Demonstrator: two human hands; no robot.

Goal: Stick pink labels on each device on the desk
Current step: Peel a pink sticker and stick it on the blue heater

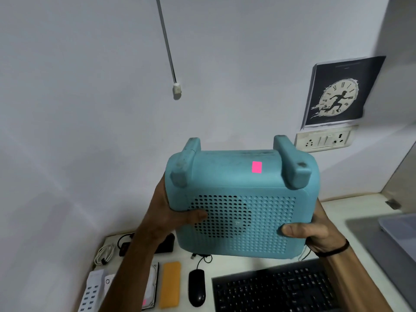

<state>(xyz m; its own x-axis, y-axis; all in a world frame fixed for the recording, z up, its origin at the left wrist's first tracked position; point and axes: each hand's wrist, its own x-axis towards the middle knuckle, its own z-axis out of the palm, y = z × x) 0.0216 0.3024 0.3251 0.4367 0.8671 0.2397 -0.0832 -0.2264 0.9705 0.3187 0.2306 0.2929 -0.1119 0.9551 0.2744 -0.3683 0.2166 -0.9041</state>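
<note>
Head view: our left hand [173, 212] and right hand [315, 233] gripped the labelled speaker [243, 199]; next, we judged, set it on the desk [333, 208].

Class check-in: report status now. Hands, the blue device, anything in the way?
Left hand and right hand grip the blue device, lifted off the desk. Pink label stuck on its upturned underside. Keyboard and mouse lie below.

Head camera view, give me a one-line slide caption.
Both hands, left and right, hold a blue device bearing a pink label above the desk.
</note>
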